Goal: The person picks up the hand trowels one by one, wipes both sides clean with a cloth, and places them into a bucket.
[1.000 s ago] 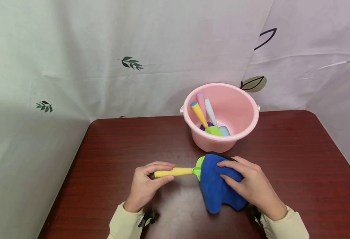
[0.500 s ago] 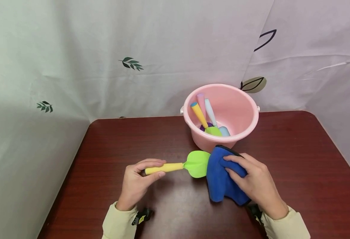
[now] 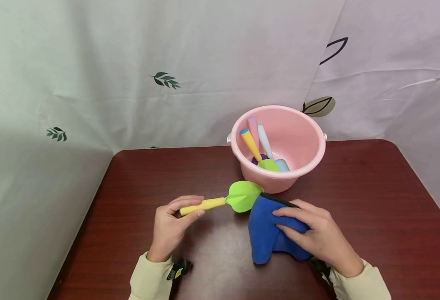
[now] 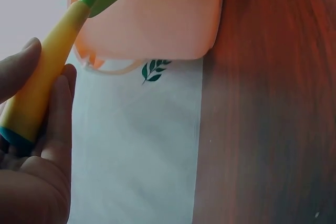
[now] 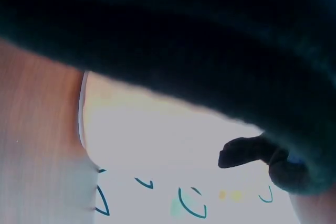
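My left hand [image 3: 169, 227] pinches the yellow handle of a toy shovel [image 3: 220, 201], whose green blade [image 3: 242, 196] points up and right toward the pink bucket [image 3: 298, 171]. In the left wrist view the yellow handle [image 4: 39, 85] lies between my thumb and fingers [image 4: 55, 124], with the bucket [image 4: 157, 19] just beyond. My right hand [image 3: 313, 237] grips a folded blue cloth [image 3: 266, 231] that rests on the dark red table [image 3: 148, 179], just right of the blade. The cloth [image 5: 210, 40] fills most of the right wrist view as a dark mass.
Inside the bucket lie several toy tools with pink, yellow and pale blue handles [image 3: 257, 139]. A white curtain with leaf prints [image 3: 165, 79] hangs behind and to the left of the table. The table's right edge [image 3: 422, 183] runs diagonally.
The shovel has come out of the cloth and its blade now stands free, lifted toward the bucket. My left hand drew back to the left; the cloth settled lower on the table.
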The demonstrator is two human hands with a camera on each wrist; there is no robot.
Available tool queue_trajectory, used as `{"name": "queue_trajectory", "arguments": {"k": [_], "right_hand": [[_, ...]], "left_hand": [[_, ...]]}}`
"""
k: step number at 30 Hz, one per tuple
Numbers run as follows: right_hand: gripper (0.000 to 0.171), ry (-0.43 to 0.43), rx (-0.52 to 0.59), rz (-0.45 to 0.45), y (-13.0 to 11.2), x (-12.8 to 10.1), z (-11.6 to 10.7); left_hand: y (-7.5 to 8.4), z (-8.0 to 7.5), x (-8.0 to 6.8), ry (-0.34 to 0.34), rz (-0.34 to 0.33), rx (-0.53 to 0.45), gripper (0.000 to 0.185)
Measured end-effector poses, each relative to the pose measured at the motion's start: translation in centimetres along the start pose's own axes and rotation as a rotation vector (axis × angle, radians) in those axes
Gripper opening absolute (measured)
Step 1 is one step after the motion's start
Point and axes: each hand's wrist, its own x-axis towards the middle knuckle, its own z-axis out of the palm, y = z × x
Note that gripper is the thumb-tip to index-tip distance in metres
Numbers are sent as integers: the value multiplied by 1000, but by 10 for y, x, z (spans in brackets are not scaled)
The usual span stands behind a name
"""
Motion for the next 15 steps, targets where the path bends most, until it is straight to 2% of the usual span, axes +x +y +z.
{"name": "queue_trajectory", "arguments": {"k": [3,5,11,15], "right_hand": [[32,-7,24,-25,-1,0,1],[25,-9,37,-34,-2,0,2],[24,18,72,-101,-2,1,5],[25,20,91,-106,-2,1,6]], "left_hand": [[-1,7,-2,-24,11,-3,26],[-1,12,-3,-46,23,-5,24],[-2,26,-8,-127,57,-3,22],[-3,32,-10,-156,70,-4,23]]}}
